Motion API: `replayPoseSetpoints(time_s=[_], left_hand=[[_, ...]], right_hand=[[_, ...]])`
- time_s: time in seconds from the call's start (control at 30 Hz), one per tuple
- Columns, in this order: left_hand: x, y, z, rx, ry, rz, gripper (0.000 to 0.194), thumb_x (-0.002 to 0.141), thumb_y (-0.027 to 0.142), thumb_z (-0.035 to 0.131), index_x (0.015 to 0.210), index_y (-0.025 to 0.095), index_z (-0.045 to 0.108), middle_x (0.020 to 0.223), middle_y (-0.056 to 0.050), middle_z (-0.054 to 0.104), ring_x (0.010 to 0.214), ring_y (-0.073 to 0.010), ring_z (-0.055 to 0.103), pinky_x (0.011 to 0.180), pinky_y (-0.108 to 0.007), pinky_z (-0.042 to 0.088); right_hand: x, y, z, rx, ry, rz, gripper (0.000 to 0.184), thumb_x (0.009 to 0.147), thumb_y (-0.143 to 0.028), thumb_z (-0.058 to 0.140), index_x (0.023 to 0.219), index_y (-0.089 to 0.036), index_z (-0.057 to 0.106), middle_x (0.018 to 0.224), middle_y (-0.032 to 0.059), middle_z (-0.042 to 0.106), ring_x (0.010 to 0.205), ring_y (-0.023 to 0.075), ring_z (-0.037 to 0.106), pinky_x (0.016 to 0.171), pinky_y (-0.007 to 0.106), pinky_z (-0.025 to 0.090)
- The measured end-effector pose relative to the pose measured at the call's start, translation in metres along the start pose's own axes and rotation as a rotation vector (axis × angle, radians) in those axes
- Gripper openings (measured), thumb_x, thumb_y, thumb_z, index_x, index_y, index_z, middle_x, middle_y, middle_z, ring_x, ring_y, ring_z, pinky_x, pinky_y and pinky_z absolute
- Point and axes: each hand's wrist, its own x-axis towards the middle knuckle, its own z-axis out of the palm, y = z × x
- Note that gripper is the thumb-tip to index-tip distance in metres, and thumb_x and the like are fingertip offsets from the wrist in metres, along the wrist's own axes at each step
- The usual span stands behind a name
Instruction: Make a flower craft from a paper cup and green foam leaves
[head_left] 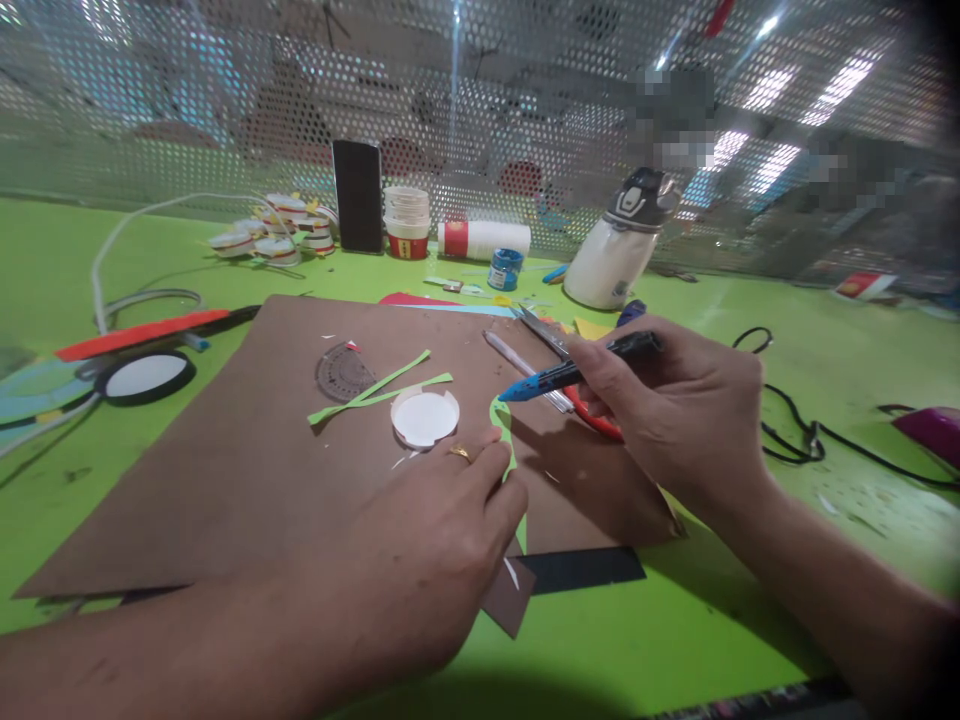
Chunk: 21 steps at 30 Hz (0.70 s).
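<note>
My right hand [682, 410] grips a dark marker [551, 380] with a blue front end. Its blue tip sits just over the upper end of a light green paper strip [504, 418]. Bent fingers of my left hand [457, 510] pin that strip against a brown sheet of cardboard [247, 470], covering part of it. Just past my left knuckles lies a small round white paper cup base [425, 418]. Two more narrow green strips [375, 392] cross beside it, next to a clear protractor [341, 372]. Scissors [544, 332] with red handles lie partly behind my right hand.
Behind the cardboard stand a phone [358, 197], stacked paper cups [407, 225], a blue paint jar [506, 270] and a white bottle [619, 250]. A round black-rimmed object [146, 378] and white cable lie left. Black cord [795, 430] lies right. A perforated metal screen [450, 100] closes off the back.
</note>
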Motion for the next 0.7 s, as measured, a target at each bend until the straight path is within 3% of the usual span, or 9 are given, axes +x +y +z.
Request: replayPoseSetpoints(time_s=[0.7], left_hand=[[0.0016,0.0002,0.0012,-0.022,0.013,-0.003,0.028,0.084,0.011,0.049,0.109,0.005,0.060,0.112,-0.020,0.059,0.094,-0.0295,0.057,0.084,-0.047,0.051]], right_hand=[[-0.0006,0.0039,0.0043,-0.066,-0.106,0.022,0.032,0.081,-0.046,0.068,0.063,-0.021,0.060,0.051,-0.0038,0.053,0.046,0.0099,0.043,0.044,0.025,0.033]])
